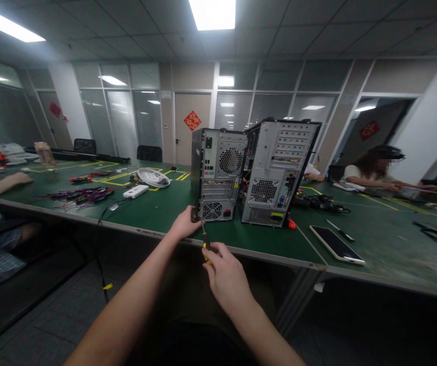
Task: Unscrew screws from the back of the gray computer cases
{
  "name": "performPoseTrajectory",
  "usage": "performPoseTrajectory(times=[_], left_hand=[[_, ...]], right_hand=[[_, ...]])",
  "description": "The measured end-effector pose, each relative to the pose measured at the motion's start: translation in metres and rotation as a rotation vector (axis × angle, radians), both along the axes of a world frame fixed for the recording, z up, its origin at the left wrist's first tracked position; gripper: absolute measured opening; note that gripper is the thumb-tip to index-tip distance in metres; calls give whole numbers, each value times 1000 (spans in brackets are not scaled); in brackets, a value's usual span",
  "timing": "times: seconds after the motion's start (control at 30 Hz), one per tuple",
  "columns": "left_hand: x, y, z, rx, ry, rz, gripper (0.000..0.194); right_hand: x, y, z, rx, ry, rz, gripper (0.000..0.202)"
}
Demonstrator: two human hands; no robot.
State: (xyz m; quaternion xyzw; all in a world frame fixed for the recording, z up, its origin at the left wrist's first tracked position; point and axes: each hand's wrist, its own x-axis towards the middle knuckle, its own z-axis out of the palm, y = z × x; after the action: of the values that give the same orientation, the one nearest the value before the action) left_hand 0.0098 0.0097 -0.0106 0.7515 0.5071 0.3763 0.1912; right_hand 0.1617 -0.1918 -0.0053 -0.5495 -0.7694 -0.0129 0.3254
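Note:
Two computer tower cases stand upright with their rear panels facing me. At the bottom left corner of the left computer case [218, 190], my left hand [184, 222] is closed, its thumb by the rear edge and its other fingers along the side. My right hand [226, 272] grips a screwdriver [206, 242] with a black and yellow handle. The shaft points up at that same lower corner, close to my left thumb. Whether the tip sits in a screw is too small to tell. Beside it, the right computer case [270, 175] leans slightly away to the right.
Left on the green table [153, 209] are a bundle of wires [79, 195], a white power strip [136, 191] and a white round basket [153, 177]. A phone [336, 244], a pen [340, 231] and black cables [323, 203] lie right. People sit at both sides.

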Motion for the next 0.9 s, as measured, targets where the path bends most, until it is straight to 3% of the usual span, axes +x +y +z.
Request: performPoseTrajectory(times=[0.23,0.57,0.9], left_hand=[[0,1,0,-2,3,2,56],[1,2,0,-17,13,5,58],[0,4,-3,-2,2,3,57]], right_hand=[[-5,0,5,-43,124,11,21],[-1,1,0,-2,32,23,37],[-6,1,2,-26,159,17,22]])
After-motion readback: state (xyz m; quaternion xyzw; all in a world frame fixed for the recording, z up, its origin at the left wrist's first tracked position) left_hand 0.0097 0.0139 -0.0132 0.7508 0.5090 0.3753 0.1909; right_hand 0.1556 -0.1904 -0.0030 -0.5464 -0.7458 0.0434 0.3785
